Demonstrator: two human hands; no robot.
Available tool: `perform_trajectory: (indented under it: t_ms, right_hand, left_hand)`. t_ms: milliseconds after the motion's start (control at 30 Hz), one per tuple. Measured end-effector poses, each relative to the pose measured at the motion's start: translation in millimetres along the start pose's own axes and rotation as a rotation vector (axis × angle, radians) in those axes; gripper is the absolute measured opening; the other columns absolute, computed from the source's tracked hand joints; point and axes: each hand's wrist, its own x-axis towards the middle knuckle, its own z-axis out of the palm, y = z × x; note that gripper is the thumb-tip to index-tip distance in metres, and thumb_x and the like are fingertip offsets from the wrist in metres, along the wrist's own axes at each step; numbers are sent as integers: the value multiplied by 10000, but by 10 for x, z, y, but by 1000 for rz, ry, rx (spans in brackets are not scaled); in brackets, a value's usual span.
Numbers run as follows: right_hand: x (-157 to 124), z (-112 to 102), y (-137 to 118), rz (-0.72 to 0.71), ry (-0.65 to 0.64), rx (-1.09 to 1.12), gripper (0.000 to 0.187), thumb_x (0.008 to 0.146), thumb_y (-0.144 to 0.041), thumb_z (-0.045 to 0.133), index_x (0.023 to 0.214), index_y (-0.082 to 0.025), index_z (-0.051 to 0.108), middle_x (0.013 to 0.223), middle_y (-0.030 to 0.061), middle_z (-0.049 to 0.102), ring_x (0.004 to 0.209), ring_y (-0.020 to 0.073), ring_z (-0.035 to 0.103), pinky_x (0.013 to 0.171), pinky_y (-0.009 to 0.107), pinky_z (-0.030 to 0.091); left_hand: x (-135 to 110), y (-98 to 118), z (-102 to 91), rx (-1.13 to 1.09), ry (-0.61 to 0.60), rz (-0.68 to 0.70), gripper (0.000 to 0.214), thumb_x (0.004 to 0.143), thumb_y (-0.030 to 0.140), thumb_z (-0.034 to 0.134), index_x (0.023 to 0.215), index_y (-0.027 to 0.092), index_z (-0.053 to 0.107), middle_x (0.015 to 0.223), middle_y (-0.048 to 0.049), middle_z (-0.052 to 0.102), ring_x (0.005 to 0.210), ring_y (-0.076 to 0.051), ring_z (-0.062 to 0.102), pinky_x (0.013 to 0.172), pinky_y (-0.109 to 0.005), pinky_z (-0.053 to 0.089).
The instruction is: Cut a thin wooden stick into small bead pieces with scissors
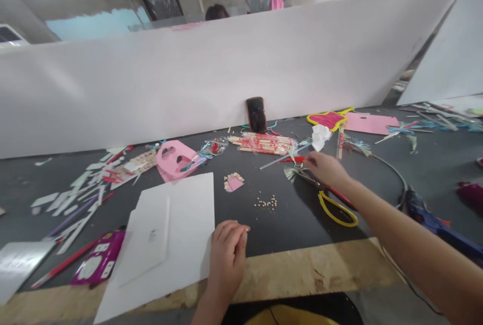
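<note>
My left hand (230, 248) rests at the table's front edge by the white sheet (196, 214), thumb and forefinger pinched; what they hold, if anything, is too small to name. Further off, my right hand (325, 166) reaches forward with its fingers closed beside a red strip (295, 159); its fingertips hide what is in them. Just below that hand lie scissors (308, 178) and a yellow loop handle (339, 217). Between the hands is a small pile of pale beads (267, 202). A pink piece (234, 183) edged with similar beads lies left of them.
A phone (256, 114) leans on the white board (196, 78). Before it lies a packet of sticks (264, 143). Pink cutouts (175, 159), paper scraps (81, 181) and a purple packet (100, 257) are at left. A blue glue gun (433, 222) with a cord lies right.
</note>
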Motion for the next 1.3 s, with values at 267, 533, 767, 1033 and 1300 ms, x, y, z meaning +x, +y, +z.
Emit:
perform_trajectory:
  t_ms: [267,533,767,1033,1300]
  right_hand:
    - [-350,542,-732,-388,-113,86,202,922,-313,548,1038,-161,613,1050,48,634,918,178,615,811,393,508]
    - [-709,533,-486,-282,141,140,309,917,-171,344,1067,-190,614,1059,114,614,1009,233,572,898,383,449]
    - [-1262,611,-648,-286,173,168,219,923,-317,393,912,-235,595,1010,92,621,997,231,568,889,351,447]
    - [-1475,402,-242,5,298,158,220,928,-308,279,865,-245,480,722,56,625,656,216,607,623,301,440]
    - [-1459,207,427,19,553,-4,265,783,-322,459,998,-283,608,1168,187,579,1197,418,428,889,549,374]
  left_hand:
    - [-50,63,-59,-33,25,87,191,884,158,518,927,204,698,883,-63,679,970,-226,570,867,-404,493]
    - [-250,27,-121,-78,66,63,205,893,147,483,925,196,679,893,-68,678,952,-214,589,862,-394,515]
    - [-287,56,-192,-136,80,63,203,898,135,488,967,197,668,933,-67,660,986,-205,565,868,-367,511]
    - [-317,51,-338,-53,130,150,134,841,131,582,793,209,680,907,-57,644,989,-219,546,852,-387,510]
    - [-377,-42,-408,134,93,182,177,848,118,543,739,198,657,921,-71,631,981,-230,551,848,-403,511]
